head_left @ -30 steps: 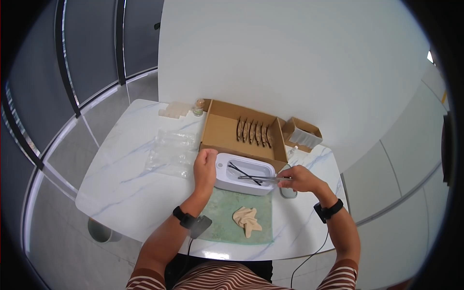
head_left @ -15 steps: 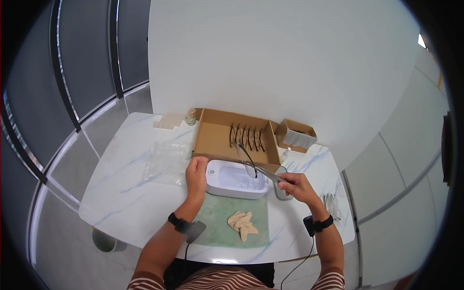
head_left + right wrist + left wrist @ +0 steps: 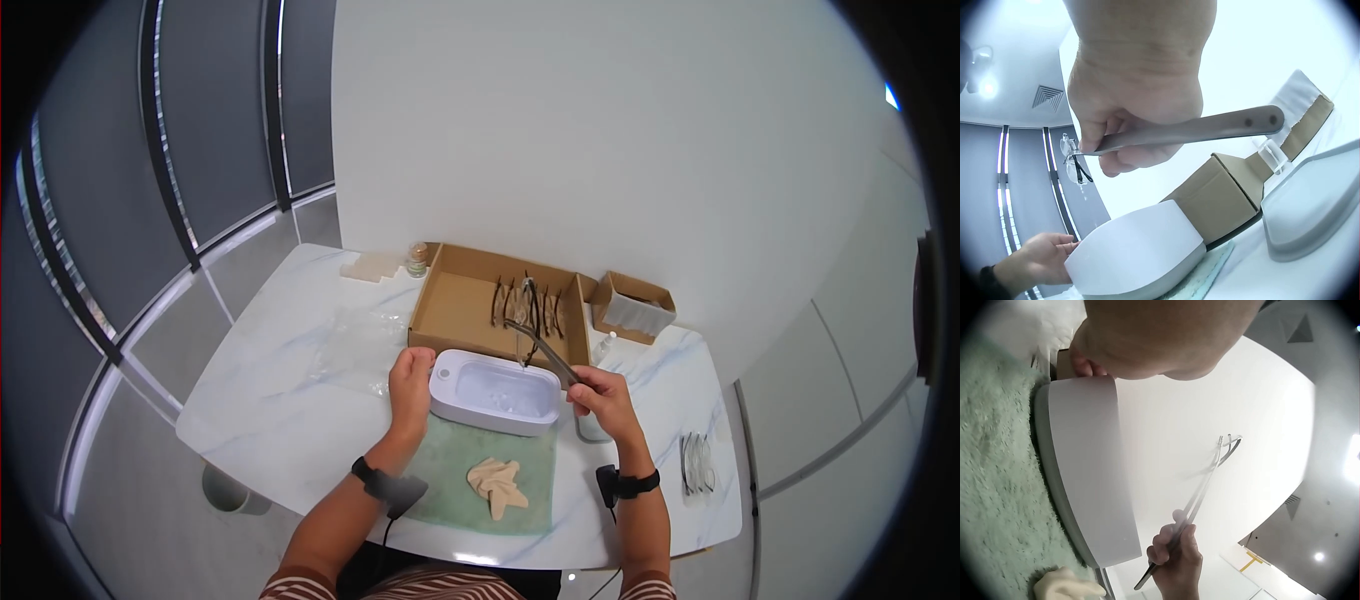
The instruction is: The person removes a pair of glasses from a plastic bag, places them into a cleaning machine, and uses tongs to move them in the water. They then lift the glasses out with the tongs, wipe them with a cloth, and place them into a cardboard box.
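Note:
In my right hand (image 3: 604, 398) I hold long metal tweezers (image 3: 552, 358), thumb and fingers around the handle. At their tips hangs a pair of glasses (image 3: 1077, 167) with clear lenses and dark temple tips, raised beyond the far rim of a white ultrasonic cleaner (image 3: 490, 419). Water shows in the cleaner's tub. Around its left end curls my left hand (image 3: 408, 385), with the fingertips behind it. Beneath the cleaner lies a green towel (image 3: 430, 505), and a crumpled beige cloth (image 3: 497, 488) rests on it in front.
Behind the cleaner, a cardboard tray (image 3: 450, 325) holds several glasses in a row. A smaller box (image 3: 633, 312), a little bottle (image 3: 605, 346) and a grey-rimmed lid (image 3: 1310, 206) stand to the right. Further right lie more glasses (image 3: 697, 465). A clear plastic bag (image 3: 355, 345) lies left, with a jar (image 3: 417, 260) behind.
The tweezers have lifted the glasses out of the cleaner's tub, up and away toward the cardboard tray. My left hand stays at the cleaner's left end.

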Demonstrator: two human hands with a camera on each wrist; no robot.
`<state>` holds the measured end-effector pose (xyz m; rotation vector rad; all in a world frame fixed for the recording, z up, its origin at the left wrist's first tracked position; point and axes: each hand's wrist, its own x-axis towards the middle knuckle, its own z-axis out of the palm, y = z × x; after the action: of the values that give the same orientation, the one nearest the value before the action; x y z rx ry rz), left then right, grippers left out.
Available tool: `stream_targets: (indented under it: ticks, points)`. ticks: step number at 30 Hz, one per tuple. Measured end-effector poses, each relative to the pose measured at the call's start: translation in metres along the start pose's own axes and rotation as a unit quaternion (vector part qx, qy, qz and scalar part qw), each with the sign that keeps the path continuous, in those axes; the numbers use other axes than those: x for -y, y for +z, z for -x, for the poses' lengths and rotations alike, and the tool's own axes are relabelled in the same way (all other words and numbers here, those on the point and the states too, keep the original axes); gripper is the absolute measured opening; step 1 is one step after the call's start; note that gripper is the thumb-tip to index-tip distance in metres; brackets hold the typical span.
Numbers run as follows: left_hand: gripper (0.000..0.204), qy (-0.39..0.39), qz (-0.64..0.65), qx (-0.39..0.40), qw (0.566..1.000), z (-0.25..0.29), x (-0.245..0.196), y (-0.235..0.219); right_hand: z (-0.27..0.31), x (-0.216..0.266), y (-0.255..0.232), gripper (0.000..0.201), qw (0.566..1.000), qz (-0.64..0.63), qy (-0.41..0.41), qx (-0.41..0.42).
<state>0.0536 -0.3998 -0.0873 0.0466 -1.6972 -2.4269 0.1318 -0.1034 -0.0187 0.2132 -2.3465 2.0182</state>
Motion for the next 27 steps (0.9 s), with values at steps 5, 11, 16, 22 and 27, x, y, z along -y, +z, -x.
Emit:
stream_targets:
  ticks: [5, 11, 16, 22, 27]
  points:
    - [0.021, -0.006, 0.009, -0.011, 1.0, 0.004, 0.005, -0.006, -0.002, -0.003, -0.006, 0.03, 1.0, -0.005, -0.004, 0.009]
    - [0.022, 0.008, 0.01, 0.002, 1.0, 0.008, -0.001, -0.012, -0.003, 0.0, -0.01, 0.031, 1.0, -0.015, -0.005, 0.025]
    - [0.023, 0.01, 0.014, 0.008, 1.0, 0.01, -0.01, -0.012, -0.001, 0.002, -0.01, 0.031, 0.999, -0.012, -0.008, 0.037]
    - [0.017, 0.02, 0.025, -0.03, 0.999, 0.01, -0.014, -0.012, -0.002, -0.002, -0.013, 0.034, 0.999, 0.0, -0.006, 0.043]
    - [0.016, 0.025, 0.038, -0.034, 0.998, 0.009, -0.015, -0.017, -0.003, -0.003, -0.013, 0.033, 0.999, -0.004, 0.002, 0.042]
